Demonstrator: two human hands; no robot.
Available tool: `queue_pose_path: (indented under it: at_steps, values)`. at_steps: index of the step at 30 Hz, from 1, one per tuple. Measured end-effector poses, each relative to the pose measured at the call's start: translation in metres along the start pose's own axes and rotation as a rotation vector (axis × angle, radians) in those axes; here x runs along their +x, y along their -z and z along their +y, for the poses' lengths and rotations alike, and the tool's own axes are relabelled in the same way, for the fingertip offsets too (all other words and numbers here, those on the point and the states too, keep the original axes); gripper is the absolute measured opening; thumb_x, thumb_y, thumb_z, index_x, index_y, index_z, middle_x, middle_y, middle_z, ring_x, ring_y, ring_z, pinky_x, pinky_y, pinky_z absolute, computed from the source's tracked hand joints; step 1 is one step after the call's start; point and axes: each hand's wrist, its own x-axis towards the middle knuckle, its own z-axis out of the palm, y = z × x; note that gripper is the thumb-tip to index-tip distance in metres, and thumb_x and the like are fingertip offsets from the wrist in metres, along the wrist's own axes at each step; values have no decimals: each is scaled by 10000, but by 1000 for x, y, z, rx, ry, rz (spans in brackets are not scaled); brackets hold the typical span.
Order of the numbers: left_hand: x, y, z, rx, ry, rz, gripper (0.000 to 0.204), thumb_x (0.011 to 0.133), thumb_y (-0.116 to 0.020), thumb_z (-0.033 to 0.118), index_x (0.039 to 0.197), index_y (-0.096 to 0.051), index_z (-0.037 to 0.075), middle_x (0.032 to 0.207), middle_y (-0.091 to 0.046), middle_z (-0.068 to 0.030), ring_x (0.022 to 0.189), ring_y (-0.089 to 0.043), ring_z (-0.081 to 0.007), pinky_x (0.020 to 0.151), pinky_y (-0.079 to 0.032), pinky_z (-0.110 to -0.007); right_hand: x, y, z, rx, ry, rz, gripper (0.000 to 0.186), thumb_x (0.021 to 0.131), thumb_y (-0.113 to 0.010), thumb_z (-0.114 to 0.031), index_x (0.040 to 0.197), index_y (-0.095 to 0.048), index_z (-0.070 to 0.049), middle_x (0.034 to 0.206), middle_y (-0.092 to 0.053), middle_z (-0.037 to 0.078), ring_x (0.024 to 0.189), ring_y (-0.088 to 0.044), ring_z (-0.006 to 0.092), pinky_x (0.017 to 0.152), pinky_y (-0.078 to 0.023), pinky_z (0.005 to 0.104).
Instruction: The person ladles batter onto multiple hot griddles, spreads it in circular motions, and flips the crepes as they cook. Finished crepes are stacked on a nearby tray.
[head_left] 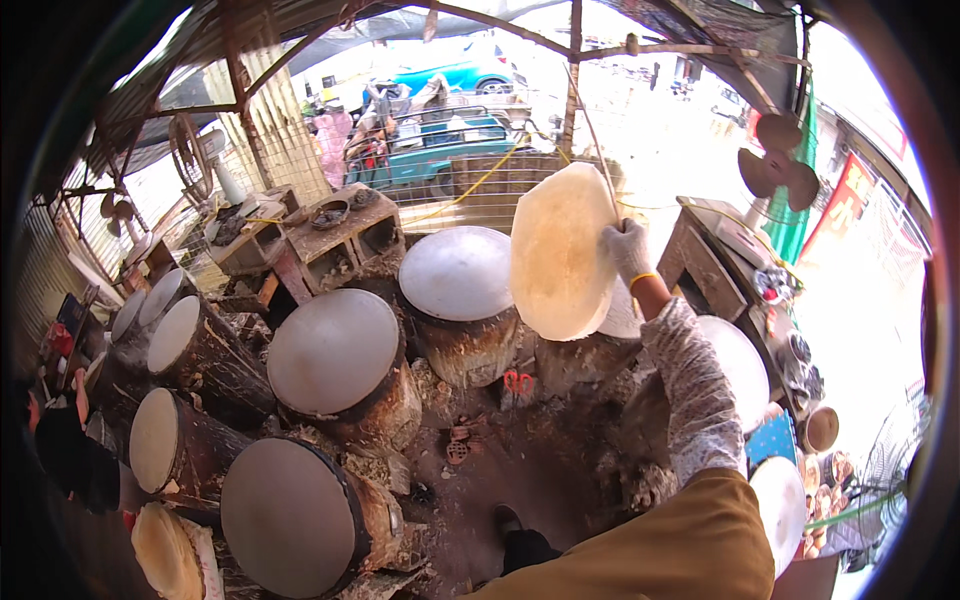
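My right hand [627,250], in a pale glove, is raised ahead with its fingers closed. In it are the edge of a large, thin, cream-coloured round pancake [562,255] and a thin stick [592,125] that points up and away. The pancake hangs upright to the left of the hand, looks partly see-through, and covers part of a round griddle [622,318] behind it. Just left of the pancake is another griddle [456,272] with a whitish top, on a rusty drum stove [470,350]. My left hand is out of view.
Several more drum stoves with round griddles [333,352] stand around me. A pile of pancakes [165,555] lies at the lower left, near another person [75,450]. Fans [778,170] stand on both sides. A wooden bench [345,232] and wire fence [480,190] lie ahead.
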Motion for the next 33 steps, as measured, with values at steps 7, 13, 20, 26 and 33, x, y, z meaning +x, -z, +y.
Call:
queue_pose_path:
  at_steps: [7, 13, 20, 26, 33]
  values:
    - [-69, 12, -27, 140, -23, -223, 483, 965, -377, 495, 644, -382, 134, 497, -371, 8, 414, -371, -133, 387, -339, -279, -159, 202, 20, -105, -53, -36, 194, 780, -607, -176, 794, -660, 10, 663, -642, 67, 599, -590, 141, 581, -478, 297]
    - [-131, -1, -80, 320, -7, -385, 481, 966, -376, 497, 649, -381, 134, 498, -369, 7, 414, -368, -132, 384, -335, -281, -335, 348, 47, -82, -352, 37, 243, 743, -649, -214, 808, -656, 20, 716, -612, 27, 646, -540, 113, 588, -451, 286]
    - [-189, 9, -173, 580, 41, -457, 479, 967, -374, 498, 656, -379, 135, 500, -368, 7, 413, -365, -132, 380, -331, -284, -570, 530, 44, 244, -585, 500, 253, 834, -659, -150, 1006, -655, 36, 853, -633, 10, 726, -558, 84, 683, -473, 241]
    - [-223, 27, -241, 754, 100, -464, 478, 968, -373, 500, 661, -378, 135, 501, -366, 7, 413, -362, -131, 376, -327, -286, -795, 665, 23, 381, -620, 1075, 230, 874, -625, -102, 1058, -618, 35, 917, -659, 49, 783, -628, 114, 723, -522, 250]
    - [-229, 72, -269, 815, 124, -301, 476, 970, -371, 502, 667, -377, 135, 503, -365, 7, 412, -359, -131, 372, -322, -289, -1034, 726, 140, 415, -793, 1478, 202, 835, -647, -110, 1006, -640, -2, 865, -644, 43, 750, -623, 152, 704, -526, 280]
